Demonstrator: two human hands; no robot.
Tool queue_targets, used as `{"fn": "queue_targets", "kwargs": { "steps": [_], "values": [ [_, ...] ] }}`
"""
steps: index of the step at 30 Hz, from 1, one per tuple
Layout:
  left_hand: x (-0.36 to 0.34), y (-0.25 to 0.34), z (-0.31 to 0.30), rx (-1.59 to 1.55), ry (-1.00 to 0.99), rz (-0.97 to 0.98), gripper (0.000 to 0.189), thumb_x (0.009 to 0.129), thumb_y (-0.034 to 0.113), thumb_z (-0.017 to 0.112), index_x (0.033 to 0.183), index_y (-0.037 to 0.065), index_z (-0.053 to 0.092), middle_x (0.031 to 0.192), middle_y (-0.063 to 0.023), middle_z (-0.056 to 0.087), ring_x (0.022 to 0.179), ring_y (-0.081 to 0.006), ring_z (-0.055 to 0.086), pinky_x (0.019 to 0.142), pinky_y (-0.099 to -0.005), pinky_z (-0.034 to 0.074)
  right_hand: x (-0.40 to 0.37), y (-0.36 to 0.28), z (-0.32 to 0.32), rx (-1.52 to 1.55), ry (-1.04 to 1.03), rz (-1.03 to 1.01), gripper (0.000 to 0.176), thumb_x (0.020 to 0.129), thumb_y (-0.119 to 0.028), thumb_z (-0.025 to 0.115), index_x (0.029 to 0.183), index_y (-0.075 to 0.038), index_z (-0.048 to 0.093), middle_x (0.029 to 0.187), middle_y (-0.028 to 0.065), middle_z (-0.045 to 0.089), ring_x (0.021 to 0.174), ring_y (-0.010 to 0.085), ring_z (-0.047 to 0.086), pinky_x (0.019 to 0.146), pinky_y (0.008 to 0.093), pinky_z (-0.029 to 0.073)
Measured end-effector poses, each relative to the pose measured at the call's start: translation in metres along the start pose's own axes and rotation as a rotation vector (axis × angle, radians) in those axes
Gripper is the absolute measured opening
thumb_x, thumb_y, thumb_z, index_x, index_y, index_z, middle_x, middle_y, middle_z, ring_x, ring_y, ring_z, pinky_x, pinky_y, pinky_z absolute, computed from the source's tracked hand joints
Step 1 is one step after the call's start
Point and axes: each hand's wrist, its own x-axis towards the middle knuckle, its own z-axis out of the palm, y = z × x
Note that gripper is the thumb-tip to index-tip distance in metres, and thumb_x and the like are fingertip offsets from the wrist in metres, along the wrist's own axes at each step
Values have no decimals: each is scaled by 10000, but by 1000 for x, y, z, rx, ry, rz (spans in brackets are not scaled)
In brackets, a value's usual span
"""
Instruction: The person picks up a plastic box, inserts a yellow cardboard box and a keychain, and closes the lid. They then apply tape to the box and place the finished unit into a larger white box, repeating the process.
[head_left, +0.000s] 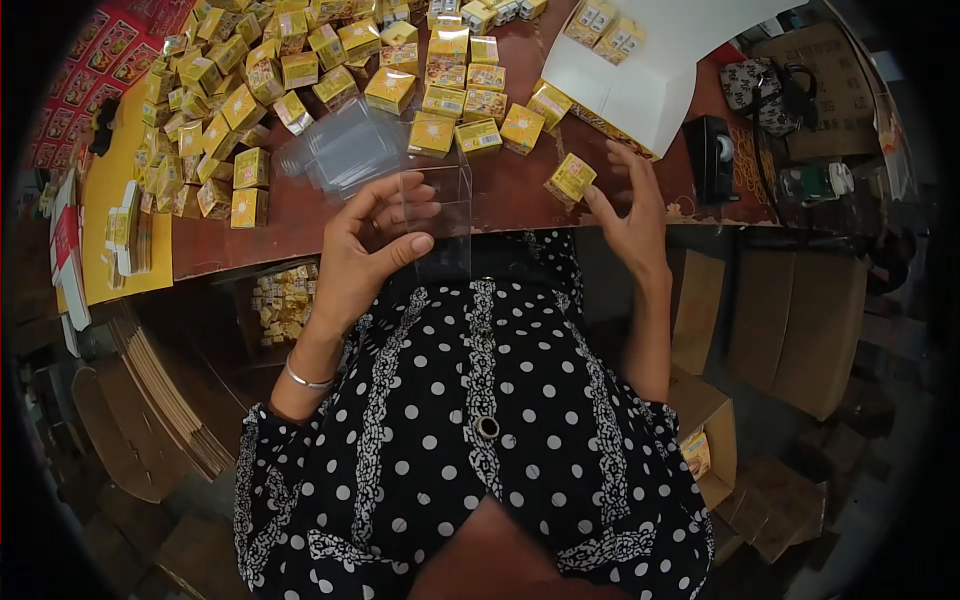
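My left hand (375, 235) holds a clear plastic box (438, 225) upright at the table's front edge, its thumb and fingers around the near side. The see-through walls show the table and my dress behind them. My right hand (630, 205) is open, thumb and fingers spread apart. Its thumb tip reaches the corner of a small yellow box (571, 179), which is tilted near the table edge. Between the hands and farther back stand more small yellow boxes (431, 133) in short rows. Flat clear plastic sheets (350, 145) lie stacked just beyond my left hand.
A large heap of yellow boxes (240, 105) covers the back left. An open white carton (640, 75) at the back right holds a few yellow boxes. Right of it are a black tape dispenser (712, 160) and a patterned bag (760, 95). Cardboard cartons (795, 325) stand below.
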Motion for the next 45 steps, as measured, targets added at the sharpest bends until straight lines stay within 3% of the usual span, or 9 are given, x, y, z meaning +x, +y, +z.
{"fn": "queue_targets", "kwargs": {
  "steps": [7, 13, 18, 25, 28, 31, 34, 37, 45],
  "values": [
    [4, 3, 8, 5, -21, -22, 623, 865, 13, 789, 1420, -23, 508, 1337, -142, 621, 1206, -220, 636, 1018, -333, 528, 3, -14, 35, -408, 2, 133, 810, 785, -527, 812, 1413, -105, 521, 1190, 160, 585, 1142, 356, 609, 926, 473, 509],
    [4, 2, 4, 24, 2, -16, 622, 867, 22, 790, 1420, -24, 508, 1334, -143, 623, 1200, -218, 637, 1023, -338, 524, 12, -4, 44, -446, -52, 142, 698, 829, -437, 783, 1399, -118, 536, 1221, 171, 568, 1142, 353, 609, 942, 442, 512],
    [2, 4, -1, 19, 33, -25, 629, 864, 31, 796, 1422, -23, 508, 1332, -149, 626, 1201, -223, 638, 1028, -340, 522, 10, 11, 31, -187, 36, -178, 616, 835, -174, 779, 1401, -108, 546, 1303, 147, 580, 1187, 344, 596, 1006, 432, 485],
    [5, -1, 1, 25, 22, 11, 622, 863, 32, 799, 1416, -13, 518, 1336, -139, 623, 1207, -208, 632, 1022, -338, 524, 8, 11, 28, -298, 44, -9, 611, 853, -109, 765, 1410, -43, 524, 1321, 156, 588, 1205, 314, 611, 1006, 392, 491],
    [6, 4, 6, 48, 42, 2, 612, 851, 31, 809, 1403, 10, 547, 1321, -107, 627, 1198, -192, 628, 1016, -336, 529, 8, 1, 25, -124, 44, -97, 561, 874, -94, 761, 1379, -13, 532, 1285, 136, 606, 1153, 262, 642, 974, 365, 518],
    [8, 7, 14, 140, -10, 18, 615, 835, 31, 823, 1395, 24, 568, 1278, -71, 617, 1175, -182, 629, 1008, -324, 535, -2, -52, 16, 666, 101, -76, 523, 865, -25, 771, 1340, -15, 553, 1237, 109, 627, 1110, 172, 621, 942, 324, 536],
    [11, 12, 28, 216, -100, 40, 655, 820, 27, 832, 1415, 18, 558, 1227, -61, 577, 1145, -175, 634, 1002, -304, 540, -11, -93, 12, 735, 74, -292, 504, 829, -11, 786, 1297, -15, 598, 1223, 125, 659, 1107, 211, 642, 960, 350, 527],
    [10, 11, 33, 198, -117, 88, 662, 818, 29, 834, 1419, 18, 556, 1227, -58, 579, 1148, -175, 634, 1001, -307, 541, -1, -102, 8, 227, 141, -553, 458, 794, -8, 798, 1228, -9, 652, 1206, 145, 687, 1104, 269, 655, 968, 380, 515],
    [5, 12, 32, 130, -108, 117, 653, 851, -6, 794, 1444, 8, 521, 1222, -60, 583, 1173, -166, 623, 1017, -310, 529, 1, -114, -1, 87, -39, -595, 383, 796, -40, 790, 1164, -16, 688, 1198, 146, 704, 1126, 337, 635, 963, 405, 506]
  ]
}}
